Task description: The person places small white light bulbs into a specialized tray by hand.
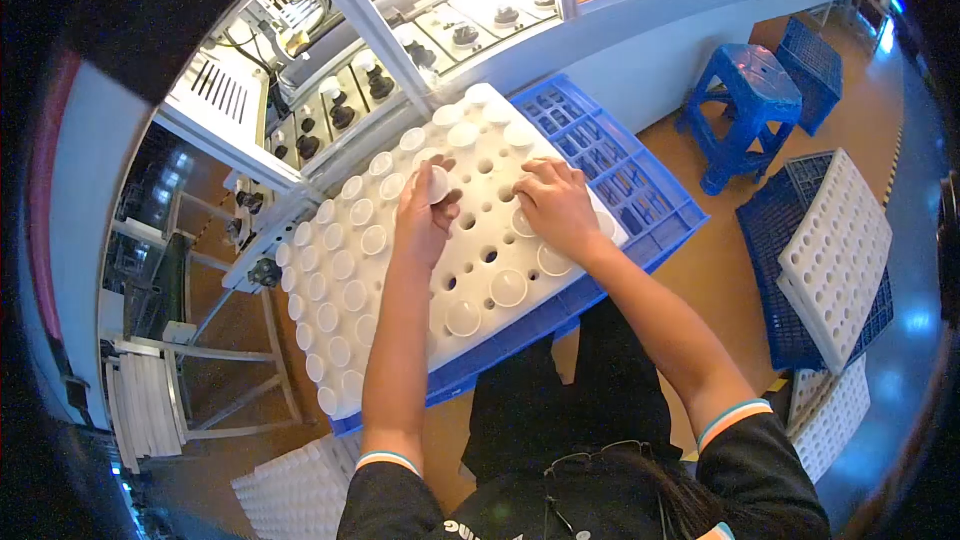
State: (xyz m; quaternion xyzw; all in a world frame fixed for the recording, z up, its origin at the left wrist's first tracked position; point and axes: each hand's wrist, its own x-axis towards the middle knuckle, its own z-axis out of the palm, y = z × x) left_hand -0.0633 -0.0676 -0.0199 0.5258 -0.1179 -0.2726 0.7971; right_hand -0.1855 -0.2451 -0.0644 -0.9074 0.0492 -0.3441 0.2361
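A white foam tray (pixel 487 202) with rows of round holes lies in front of me, many of its holes filled with white translucent cups (pixel 373 239). My left hand (pixel 425 215) is closed around one white cup (pixel 439 184), held just above the tray's middle. Over the right part of the tray, my right hand (pixel 556 205) has its fingers bent down and drawn together. What they grip, if anything, is hidden. Close below those fingertips sits another cup (pixel 522 223). More cups (pixel 508 287) stand along the tray's near edge.
Under the tray is a blue plastic crate (pixel 640 175). A glass-walled machine (pixel 400 60) with black fixtures runs along the far side. To the right are a blue stool (pixel 750 80) and a holed white tray (pixel 840 250) leaning on a dark crate (pixel 770 230). Stacked white trays (pixel 295 485) lie low at left.
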